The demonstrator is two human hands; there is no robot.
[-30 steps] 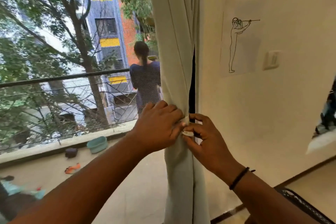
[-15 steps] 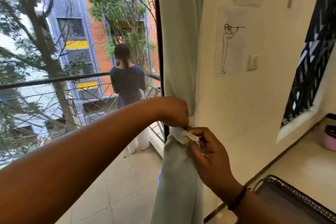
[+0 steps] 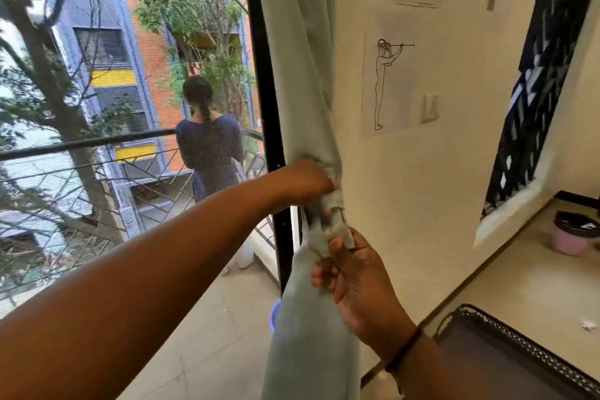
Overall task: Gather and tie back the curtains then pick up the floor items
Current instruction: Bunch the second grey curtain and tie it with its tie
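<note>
A pale green curtain (image 3: pixel 298 52) hangs bunched beside the black door frame (image 3: pixel 263 91), cinched at hand height. My left hand (image 3: pixel 302 180) grips the gathered folds at the cinch. Just below it, my right hand (image 3: pixel 354 282) pinches the end of a fabric tie-back strap (image 3: pixel 337 230) that wraps the curtain. Below the strap the curtain falls loosely in front of my right wrist. A small white scrap (image 3: pixel 587 324) lies on the floor at the far right.
A person (image 3: pixel 209 143) stands on the balcony by the railing (image 3: pixel 87 143). A cream wall with a line drawing (image 3: pixel 384 84) is right of the curtain. A dark lace-edged tray (image 3: pixel 519 364) sits bottom right, with a pink pot (image 3: pixel 571 240) beyond.
The view has swung right and nearer the curtain. My left hand still grips the gathered folds; my right hand has dropped slightly, pulling the strap end downward.
</note>
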